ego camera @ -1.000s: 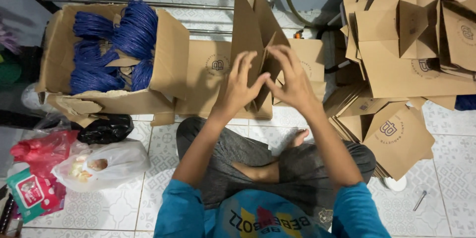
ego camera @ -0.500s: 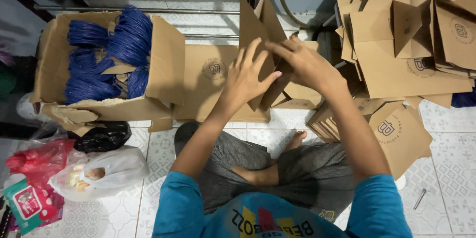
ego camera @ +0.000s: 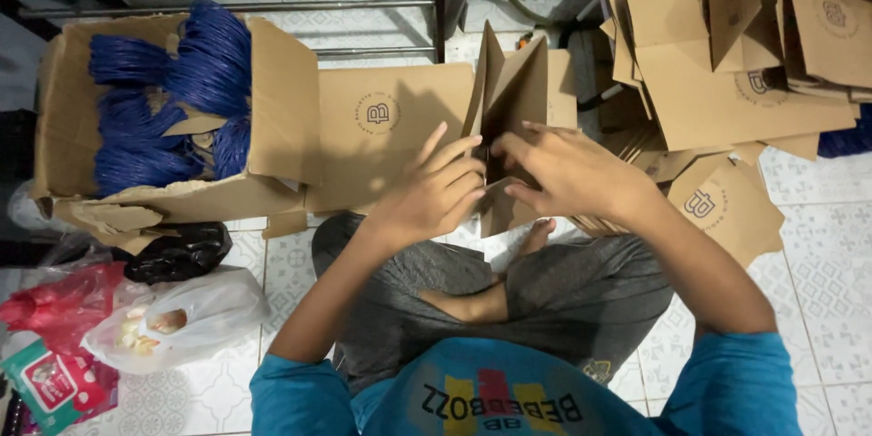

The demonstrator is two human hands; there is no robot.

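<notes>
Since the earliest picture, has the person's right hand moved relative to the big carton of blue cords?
Yes. The right hand has dropped lower on the folded brown bag, closing toward the left hand; the carton stays put.

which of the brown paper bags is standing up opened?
The brown paper bag between both hands; its mouth gapes open, while the stacked bags at right lie folded.

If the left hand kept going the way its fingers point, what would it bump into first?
The left hand points up and to the right, and its fingertips already seem to touch the folded brown paper bag held upright between both hands. That bag comes first, though depth is hard to judge.
</notes>
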